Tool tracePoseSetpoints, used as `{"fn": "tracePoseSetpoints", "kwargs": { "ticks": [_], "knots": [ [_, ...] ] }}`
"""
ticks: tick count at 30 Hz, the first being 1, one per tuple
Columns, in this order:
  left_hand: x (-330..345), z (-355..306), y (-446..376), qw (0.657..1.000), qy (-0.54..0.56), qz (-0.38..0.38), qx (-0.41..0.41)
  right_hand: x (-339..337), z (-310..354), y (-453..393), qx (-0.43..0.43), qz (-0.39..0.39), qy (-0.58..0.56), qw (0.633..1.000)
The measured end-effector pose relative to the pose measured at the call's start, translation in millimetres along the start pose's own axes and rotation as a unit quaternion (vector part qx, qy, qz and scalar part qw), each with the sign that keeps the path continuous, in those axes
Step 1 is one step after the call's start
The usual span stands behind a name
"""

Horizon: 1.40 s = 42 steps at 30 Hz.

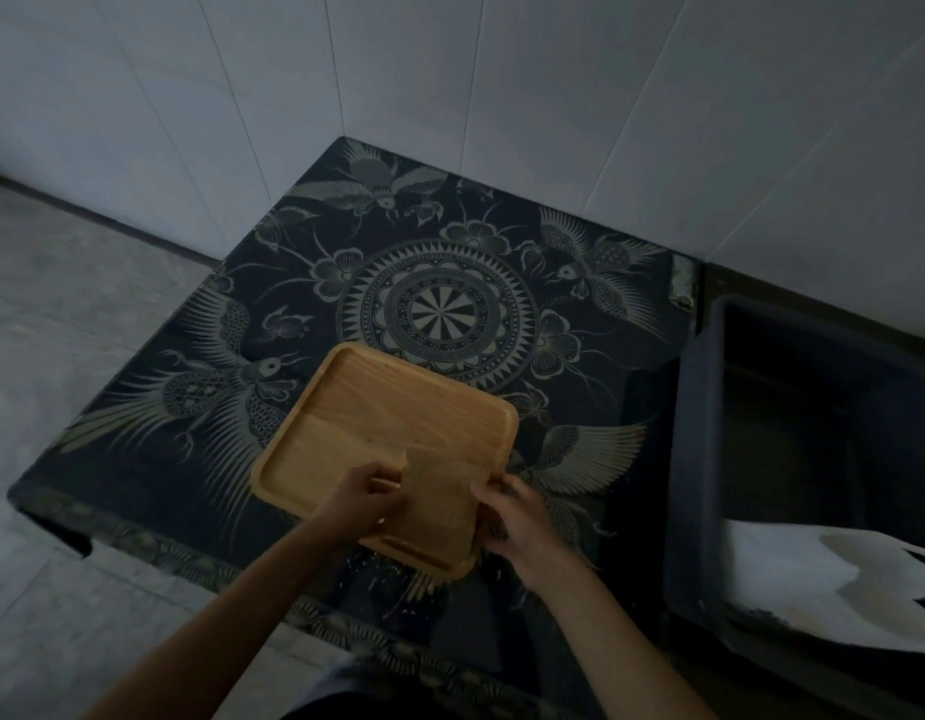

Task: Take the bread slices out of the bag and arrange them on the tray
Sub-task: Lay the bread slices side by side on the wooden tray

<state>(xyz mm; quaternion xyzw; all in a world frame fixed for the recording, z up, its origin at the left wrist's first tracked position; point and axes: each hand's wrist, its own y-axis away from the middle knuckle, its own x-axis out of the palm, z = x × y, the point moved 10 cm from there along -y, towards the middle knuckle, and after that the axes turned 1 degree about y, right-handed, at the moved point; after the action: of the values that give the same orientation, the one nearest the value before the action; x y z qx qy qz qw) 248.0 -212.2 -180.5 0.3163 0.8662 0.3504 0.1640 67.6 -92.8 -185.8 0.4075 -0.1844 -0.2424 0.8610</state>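
Observation:
A square wooden tray [367, 407] lies on a dark patterned cloth, turned at an angle. Over its near corner both hands hold a pale brown bread slice [439, 491], which looks wrapped in thin clear film, though the dim light makes that hard to tell. My left hand [359, 498] pinches the slice's left edge. My right hand [512, 517] grips its right edge from the side. The rest of the tray's surface shows bare wood. No separate bag is visible on the table.
The low table [434, 314] is covered by a black cloth with bird and flower patterns and stands in a corner of white tiled walls. A dark plastic bin [710, 459] with white paper [813, 574] inside stands at the right. Grey floor lies to the left.

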Motion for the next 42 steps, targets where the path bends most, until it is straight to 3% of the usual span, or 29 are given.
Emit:
{"fn": "tracePoseSetpoints", "kwargs": {
  "ticks": [11,20,26,32,42],
  "knots": [
    [1.7,-9.1,23.5,0.997,0.077,-0.030,-0.002,1.5,23.0,7.6,-0.045,0.090,0.008,0.995],
    [-23.7,-9.9,32.5,0.995,0.082,-0.065,-0.004,28.8,39.3,2.3,-0.069,0.118,0.041,0.990],
    [-73.0,-20.0,26.2,0.993,0.053,-0.101,0.020,65.6,43.7,-12.6,-0.083,0.086,0.080,0.990],
    [-130.0,-20.9,8.1,0.996,0.015,-0.081,0.034,116.8,38.3,-33.4,-0.075,0.035,0.067,0.994],
    [-189.0,-20.9,-26.5,0.981,-0.171,-0.046,0.072,169.5,2.1,-60.7,-0.029,-0.068,0.075,0.994]
  ]
}}
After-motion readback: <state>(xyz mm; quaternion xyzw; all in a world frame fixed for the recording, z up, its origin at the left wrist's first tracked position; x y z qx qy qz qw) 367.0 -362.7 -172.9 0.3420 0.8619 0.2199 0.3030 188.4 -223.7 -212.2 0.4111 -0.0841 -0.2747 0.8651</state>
